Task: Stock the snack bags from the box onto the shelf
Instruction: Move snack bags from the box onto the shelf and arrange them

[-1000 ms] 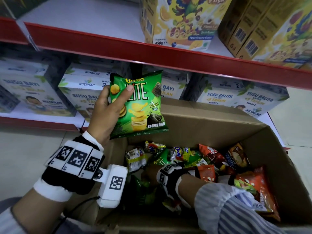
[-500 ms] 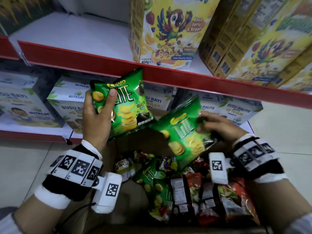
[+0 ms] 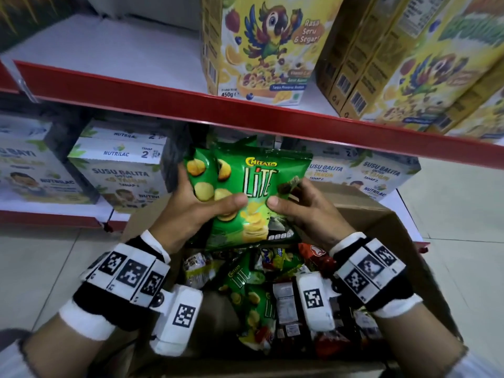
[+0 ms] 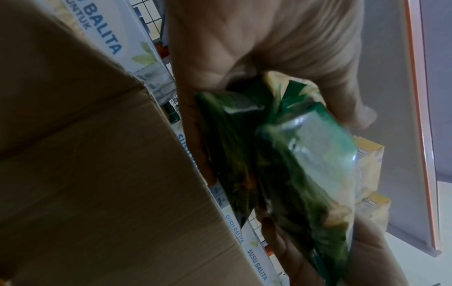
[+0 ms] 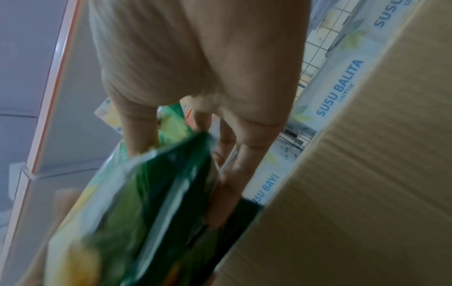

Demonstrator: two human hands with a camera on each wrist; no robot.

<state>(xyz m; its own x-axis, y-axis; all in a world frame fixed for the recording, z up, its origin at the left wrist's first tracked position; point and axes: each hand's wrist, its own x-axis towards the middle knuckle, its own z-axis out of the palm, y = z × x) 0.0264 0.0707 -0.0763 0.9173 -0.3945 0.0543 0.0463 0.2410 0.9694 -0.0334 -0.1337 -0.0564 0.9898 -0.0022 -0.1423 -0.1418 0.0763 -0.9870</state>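
A red-edged shelf [image 3: 245,110] runs across the top, its white board carrying yellow cereal boxes [image 3: 261,47] toward the right end and bare toward the left. Under it a lower shelf holds white milk boxes [image 3: 120,170] along its front edge. The cardboard box [image 3: 381,214] stands open on the floor against that lower shelf, with mixed snack packets [image 3: 283,296] lying loose inside. Above the box's far edge, two green chip bags [image 3: 256,192] are stacked face to face, upright, long axis vertical, top seams pointing toward the red shelf edge. The left hand [image 3: 191,211] grips the stack's left side, thumb across the front. The right hand [image 3: 302,211] grips the right side likewise, fingers behind. The red edge stands between bags and upper board.
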